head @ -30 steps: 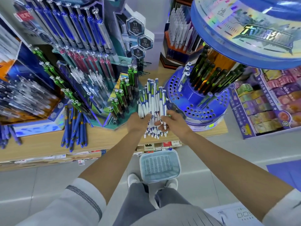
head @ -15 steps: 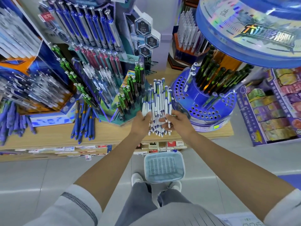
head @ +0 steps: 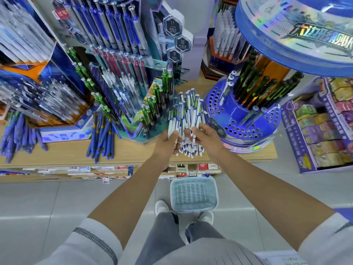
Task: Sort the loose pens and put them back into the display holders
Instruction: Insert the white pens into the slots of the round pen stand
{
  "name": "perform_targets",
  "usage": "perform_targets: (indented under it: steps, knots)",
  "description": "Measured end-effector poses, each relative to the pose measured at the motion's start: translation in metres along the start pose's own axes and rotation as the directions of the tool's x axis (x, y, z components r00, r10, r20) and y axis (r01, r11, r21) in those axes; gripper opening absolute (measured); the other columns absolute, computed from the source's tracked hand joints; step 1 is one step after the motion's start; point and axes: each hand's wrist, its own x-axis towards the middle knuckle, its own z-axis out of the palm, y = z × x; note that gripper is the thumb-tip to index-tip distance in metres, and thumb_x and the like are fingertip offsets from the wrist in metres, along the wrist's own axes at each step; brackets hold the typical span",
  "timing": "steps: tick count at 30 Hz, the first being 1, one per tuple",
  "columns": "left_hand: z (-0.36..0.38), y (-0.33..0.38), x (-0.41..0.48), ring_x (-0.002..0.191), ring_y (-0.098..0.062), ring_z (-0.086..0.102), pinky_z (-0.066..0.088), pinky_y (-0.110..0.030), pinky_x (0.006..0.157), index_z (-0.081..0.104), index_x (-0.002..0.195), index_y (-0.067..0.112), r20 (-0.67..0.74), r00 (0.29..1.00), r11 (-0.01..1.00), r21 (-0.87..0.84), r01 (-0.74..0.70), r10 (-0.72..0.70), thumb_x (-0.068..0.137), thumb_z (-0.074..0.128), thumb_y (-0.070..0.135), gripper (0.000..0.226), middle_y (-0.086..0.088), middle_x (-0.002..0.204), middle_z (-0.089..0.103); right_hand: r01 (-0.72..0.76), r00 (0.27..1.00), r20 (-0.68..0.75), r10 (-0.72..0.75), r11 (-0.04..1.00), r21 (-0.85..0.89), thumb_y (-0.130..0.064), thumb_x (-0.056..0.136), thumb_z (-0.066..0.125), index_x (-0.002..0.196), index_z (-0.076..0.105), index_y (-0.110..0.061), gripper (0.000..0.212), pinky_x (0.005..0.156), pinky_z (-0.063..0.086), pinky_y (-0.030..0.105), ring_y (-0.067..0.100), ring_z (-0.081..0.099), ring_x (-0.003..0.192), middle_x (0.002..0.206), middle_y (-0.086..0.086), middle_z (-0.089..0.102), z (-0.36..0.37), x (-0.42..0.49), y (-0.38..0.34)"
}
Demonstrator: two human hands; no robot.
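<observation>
Wooden shelf (head: 133, 153): carrying every display, running left to right.
Round blue holder (head: 238, 121): standing just right of the hands, showing many open holes, keeping black-and-green pens tilted on its upper tier.
Tiered rack (head: 133, 129): crowding the left side, holding green pens upright.
Basket (head: 193, 194): sitting on the floor below the shelf edge.
Loose blue pens (head: 101, 138): lying on the shelf left of the rack.
White-and-blue pens (head: 188, 111): being held as a bundle above the shelf, between rack and holder; long axes running away from the person, fanning slightly, blue-marked tips pointing toward the person.
Left hand (head: 167, 142): curling round the bundle's left side.
Right hand (head: 206, 138): pinching pens on its right side.
</observation>
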Motion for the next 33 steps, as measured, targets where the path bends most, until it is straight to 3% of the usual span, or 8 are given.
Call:
perform_targets:
  steps: [4, 8, 11, 14, 21, 25, 29, 33]
  knots:
    - [-0.006, -0.001, 0.000, 0.058, -0.012, 0.043, 0.034, -0.023, 0.053, 0.049, 0.109, 0.007, 0.055, 0.999, 0.999, -0.048, 0.001, 0.001, 0.102, 0.045, 0.023, 0.018, 0.000, 0.078, 0.055, 0.030, 0.999, 0.014, -0.031, 0.999, 0.034, -0.023, 0.099, 0.053, 0.089, 0.048, -0.010, 0.017, 0.081, 0.051, 0.027, 0.020, 0.065, 0.098, 0.107, 0.011, 0.071, 0.000, 0.001, 0.002]
    - [-0.001, 0.003, -0.001, 0.057, -0.011, 0.041, 0.035, -0.019, 0.050, 0.048, 0.108, 0.006, 0.044, 0.998, 0.999, -0.031, -0.035, 0.036, 0.102, 0.044, 0.022, 0.017, 0.000, 0.077, 0.053, 0.031, 0.999, 0.035, -0.036, 0.992, 0.126, -0.017, 0.100, 0.050, 0.083, 0.048, -0.011, 0.018, 0.087, 0.053, 0.036, 0.024, 0.069, 0.094, 0.108, 0.017, 0.070, -0.001, 0.001, 0.001]
    - [0.000, 0.004, -0.003, 0.058, -0.010, 0.041, 0.033, -0.019, 0.051, 0.054, 0.105, 0.009, 0.061, 0.997, 0.997, -0.059, -0.041, 0.045, 0.103, 0.042, 0.021, 0.017, 0.001, 0.077, 0.053, 0.013, 0.996, 0.092, -0.022, 0.994, 0.105, -0.020, 0.099, 0.052, 0.087, 0.050, 0.000, 0.023, 0.098, 0.051, 0.043, 0.031, 0.065, 0.107, 0.113, 0.021, 0.068, 0.000, 0.003, 0.003]
    - [-0.002, 0.001, -0.006, 0.058, -0.011, 0.042, 0.033, -0.021, 0.053, 0.056, 0.106, 0.009, 0.056, 0.997, 0.998, -0.039, -0.055, 0.057, 0.103, 0.041, 0.018, 0.017, 0.001, 0.076, 0.053, 0.002, 0.993, 0.119, -0.010, 0.998, 0.068, -0.024, 0.099, 0.053, 0.086, 0.051, -0.010, 0.019, 0.101, 0.048, 0.047, 0.032, 0.062, 0.113, 0.116, 0.021, 0.066, 0.002, 0.005, 0.004]
    - [-0.011, -0.009, -0.003, 0.057, -0.013, 0.046, 0.039, -0.022, 0.051, 0.052, 0.100, 0.008, 0.031, 0.996, 0.991, 0.108, -0.083, 0.080, 0.102, 0.042, 0.016, 0.012, -0.002, 0.073, 0.055, 0.015, 0.994, 0.107, -0.030, 0.991, 0.135, -0.019, 0.099, 0.051, 0.091, 0.051, -0.009, 0.013, 0.099, 0.050, 0.041, 0.024, 0.066, 0.108, 0.114, 0.017, 0.069, -0.001, 0.003, 0.007]
    - [-0.015, -0.014, 0.003, 0.064, -0.013, 0.058, 0.050, -0.021, 0.062, 0.052, 0.109, 0.010, 0.022, 0.997, 0.986, 0.150, -0.076, 0.074, 0.101, 0.041, 0.012, 0.014, -0.004, 0.076, 0.059, 0.003, 0.992, 0.124, -0.021, 0.990, 0.139, -0.019, 0.100, 0.050, 0.097, 0.048, -0.008, 0.012, 0.099, 0.049, 0.042, 0.019, 0.068, 0.105, 0.108, 0.007, 0.073, 0.000, 0.000, 0.010]
    - [-0.015, -0.016, 0.005, 0.063, -0.011, 0.056, 0.050, -0.020, 0.061, 0.053, 0.111, 0.009, 0.028, 0.996, 0.981, 0.170, -0.093, 0.090, 0.102, 0.041, 0.012, 0.016, -0.003, 0.075, 0.058, 0.007, 0.992, 0.124, -0.023, 0.992, 0.129, -0.017, 0.100, 0.050, 0.082, 0.049, -0.015, 0.018, 0.095, 0.052, 0.042, 0.027, 0.067, 0.105, 0.112, 0.016, 0.070, 0.003, -0.005, 0.012]
    - [-0.020, -0.018, 0.003, 0.063, -0.012, 0.053, 0.049, -0.023, 0.061, 0.054, 0.113, 0.008, 0.042, 0.993, 0.978, 0.178, -0.113, 0.107, 0.102, 0.041, 0.011, 0.018, -0.002, 0.074, 0.058, 0.022, 0.991, 0.127, -0.035, 0.994, 0.109, -0.016, 0.101, 0.048, 0.095, 0.052, -0.010, 0.009, 0.089, 0.055, 0.036, 0.025, 0.069, 0.097, 0.109, 0.013, 0.070, 0.002, -0.010, 0.014]
